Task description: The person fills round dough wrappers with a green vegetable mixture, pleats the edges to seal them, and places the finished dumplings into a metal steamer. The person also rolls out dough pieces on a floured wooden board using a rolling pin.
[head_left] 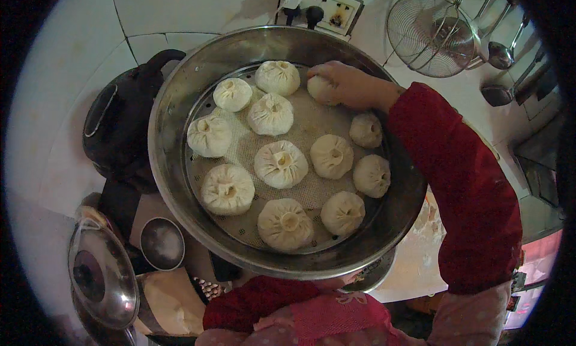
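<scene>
A large round metal steamer tier (288,266) fills the middle of the view. A perforated liner (243,143) covers its base. Several pleated buns stand apart on it, among them a bun (281,164) near the centre and a larger bun (285,224) at the near side. My right hand (339,87) reaches over the right rim, its fingers around a pale bun (319,90) at the far side. My left forearm, in a red sleeve, lies along the near rim. Little of my left hand (348,277) shows below that rim; its fingers are hidden.
A black kettle-like vessel (123,121) stands left of the steamer, with a metal bowl (162,244) and a metal lid (103,278) nearer me. Strainers (432,33) and ladles (501,53) hang at upper right. A wall socket (335,13) is behind. A floured board (414,265) lies at right.
</scene>
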`<state>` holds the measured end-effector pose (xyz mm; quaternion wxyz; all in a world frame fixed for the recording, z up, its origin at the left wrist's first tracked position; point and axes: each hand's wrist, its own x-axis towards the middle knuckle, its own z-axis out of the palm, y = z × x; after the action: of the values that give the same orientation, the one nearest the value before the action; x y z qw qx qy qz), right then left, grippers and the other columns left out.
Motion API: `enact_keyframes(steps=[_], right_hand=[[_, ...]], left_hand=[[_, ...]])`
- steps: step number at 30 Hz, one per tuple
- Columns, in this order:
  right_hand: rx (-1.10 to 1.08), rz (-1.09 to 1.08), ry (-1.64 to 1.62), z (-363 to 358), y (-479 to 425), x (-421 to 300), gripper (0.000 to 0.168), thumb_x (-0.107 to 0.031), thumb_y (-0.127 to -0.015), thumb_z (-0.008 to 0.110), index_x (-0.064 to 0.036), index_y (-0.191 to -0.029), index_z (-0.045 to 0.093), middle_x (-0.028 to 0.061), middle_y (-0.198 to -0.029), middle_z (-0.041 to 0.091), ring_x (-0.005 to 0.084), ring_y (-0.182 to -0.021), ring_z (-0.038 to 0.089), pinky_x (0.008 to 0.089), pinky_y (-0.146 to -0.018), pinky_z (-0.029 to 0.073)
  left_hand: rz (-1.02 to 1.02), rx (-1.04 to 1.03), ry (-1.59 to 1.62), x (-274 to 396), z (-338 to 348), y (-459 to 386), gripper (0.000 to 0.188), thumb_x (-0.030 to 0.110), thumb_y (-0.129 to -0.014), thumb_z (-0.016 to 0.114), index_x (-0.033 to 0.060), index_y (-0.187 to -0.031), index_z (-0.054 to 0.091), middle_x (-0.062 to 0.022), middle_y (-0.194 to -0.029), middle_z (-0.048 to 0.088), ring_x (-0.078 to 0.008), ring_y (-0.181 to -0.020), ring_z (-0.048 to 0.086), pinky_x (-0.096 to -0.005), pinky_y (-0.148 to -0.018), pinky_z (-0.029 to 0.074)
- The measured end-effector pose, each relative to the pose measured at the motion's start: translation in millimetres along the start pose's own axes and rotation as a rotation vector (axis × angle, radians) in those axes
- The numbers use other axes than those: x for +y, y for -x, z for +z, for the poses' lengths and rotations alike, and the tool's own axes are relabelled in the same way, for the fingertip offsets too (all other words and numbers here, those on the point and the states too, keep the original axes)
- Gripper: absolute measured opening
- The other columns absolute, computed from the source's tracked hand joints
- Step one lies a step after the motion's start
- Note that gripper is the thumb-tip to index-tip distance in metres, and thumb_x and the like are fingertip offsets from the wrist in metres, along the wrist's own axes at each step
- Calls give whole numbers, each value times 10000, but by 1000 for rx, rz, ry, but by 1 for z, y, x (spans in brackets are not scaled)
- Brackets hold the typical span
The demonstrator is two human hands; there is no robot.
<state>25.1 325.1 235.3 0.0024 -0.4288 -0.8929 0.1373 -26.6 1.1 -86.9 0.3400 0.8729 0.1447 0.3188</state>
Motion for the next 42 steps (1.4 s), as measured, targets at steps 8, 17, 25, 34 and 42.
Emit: enact_keyframes(steps=[8, 17, 25, 34, 42], right_hand=[[107, 15, 79, 17, -6, 1, 513, -326, -785, 654, -56, -1205, 538, 221, -1256, 485, 412, -1094, 505, 457, -943, 429], [53, -117, 297, 8, -9, -4, 538, -136, -797, 646, -82, -1300, 463, 198, -1385, 360, 377, -1259, 382, 409, -1038, 351], [121, -190, 182, -32, 16, 2, 460, -162, -845, 616, -83, -1279, 490, 195, -1299, 459, 340, -1214, 440, 409, -1021, 366], [340, 83, -64, -115, 218, -57, 392, -197, -937, 563, -41, -1291, 496, 109, -1134, 609, 191, -1004, 587, 340, -865, 478], [644, 570, -466, 47, 498, 70, 283, -128, -923, 544, 6, -1170, 578, 77, -1104, 621, 164, -949, 590, 291, -834, 480]], left_hand=[[-9, -268, -52, 3, -13, -5, 346, 263, -817, 614, 62, -1092, 557, -141, -1054, 509, -307, -969, 543, -420, -821, 460], [-71, -449, -5, 24, -64, -22, 344, 279, -822, 595, 72, -1096, 562, -119, -1135, 539, -321, -995, 550, -461, -842, 449], [-49, -330, -41, 19, -43, -12, 286, 247, -787, 616, 69, -1008, 577, -119, -1040, 549, -310, -936, 573, -448, -803, 459], [-205, -288, -221, 41, -89, -48, 195, 243, -768, 616, 54, -816, 614, -131, -906, 566, -302, -948, 540, -453, -812, 443], [-199, -275, -599, 66, -46, -69, 186, 119, -834, 534, 35, -949, 654, -112, -1143, 561, -308, -1169, 452, -515, -960, 352]])
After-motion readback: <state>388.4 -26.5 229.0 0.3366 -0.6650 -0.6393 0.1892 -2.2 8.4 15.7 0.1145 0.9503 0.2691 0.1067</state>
